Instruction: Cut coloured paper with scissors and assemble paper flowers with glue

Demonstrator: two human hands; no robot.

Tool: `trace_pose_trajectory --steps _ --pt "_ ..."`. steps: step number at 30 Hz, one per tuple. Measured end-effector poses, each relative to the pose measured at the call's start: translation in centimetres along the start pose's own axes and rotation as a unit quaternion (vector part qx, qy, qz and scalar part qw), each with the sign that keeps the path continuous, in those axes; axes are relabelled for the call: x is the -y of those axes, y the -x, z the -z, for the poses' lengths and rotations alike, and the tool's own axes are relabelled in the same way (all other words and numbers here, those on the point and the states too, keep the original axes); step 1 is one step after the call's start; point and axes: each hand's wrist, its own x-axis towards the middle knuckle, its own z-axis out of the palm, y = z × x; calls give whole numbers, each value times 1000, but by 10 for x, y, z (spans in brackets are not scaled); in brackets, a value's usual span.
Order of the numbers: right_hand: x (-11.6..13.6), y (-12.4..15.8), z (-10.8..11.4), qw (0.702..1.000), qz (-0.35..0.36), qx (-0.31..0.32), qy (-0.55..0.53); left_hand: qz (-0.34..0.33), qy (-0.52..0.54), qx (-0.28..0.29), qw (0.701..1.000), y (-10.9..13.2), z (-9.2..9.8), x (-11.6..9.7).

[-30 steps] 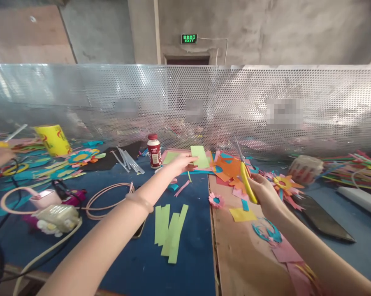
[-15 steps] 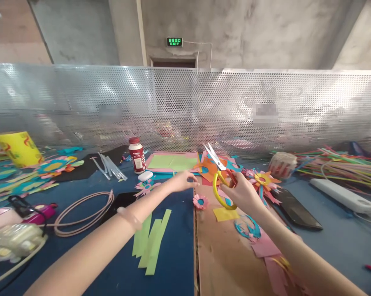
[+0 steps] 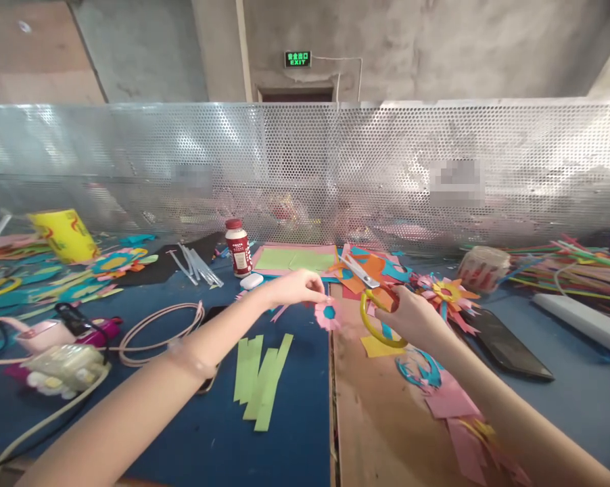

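My left hand [image 3: 299, 287] pinches the top edge of a small pink paper flower with a blue centre [image 3: 328, 315]. The flower hangs upright from the fingertips, over the seam between the blue tabletop and the brown board. My right hand [image 3: 411, 316] is wrapped round the handle of yellow-handled scissors [image 3: 364, 308]. Their blades point up and to the left, nearly closed, with nothing between them. Beneath the scissors a yellow paper piece [image 3: 381, 346] lies on the brown board [image 3: 366, 426]. Cut blue paper rings [image 3: 419, 370] lie near my right wrist.
Green paper strips [image 3: 264, 389] lie below my left forearm. Behind my hands are a red-capped bottle [image 3: 239, 250] and green sheets [image 3: 305, 258]. A phone [image 3: 508, 345], a layered paper flower [image 3: 444, 292] and a power strip [image 3: 581, 325] are at right. A perforated metal screen [image 3: 295, 155] stands behind.
My left hand has taken hold of the pink flower and lifted it off the surface. The scissors' blades have come closer together. The view has shifted a little to the left.
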Motion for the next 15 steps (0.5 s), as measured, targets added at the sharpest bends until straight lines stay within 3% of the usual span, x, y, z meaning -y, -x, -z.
trace_pose_trajectory --steps 3,6,10,15 --pt "2 5 -6 999 18 31 39 18 27 14 999 28 19 2" --pt "7 11 -13 996 22 52 74 76 47 89 992 51 29 10" --pt "10 15 -19 991 42 56 118 108 48 100 988 62 24 26" --pt "3 14 -22 982 75 69 156 89 73 74 991 62 10 34"
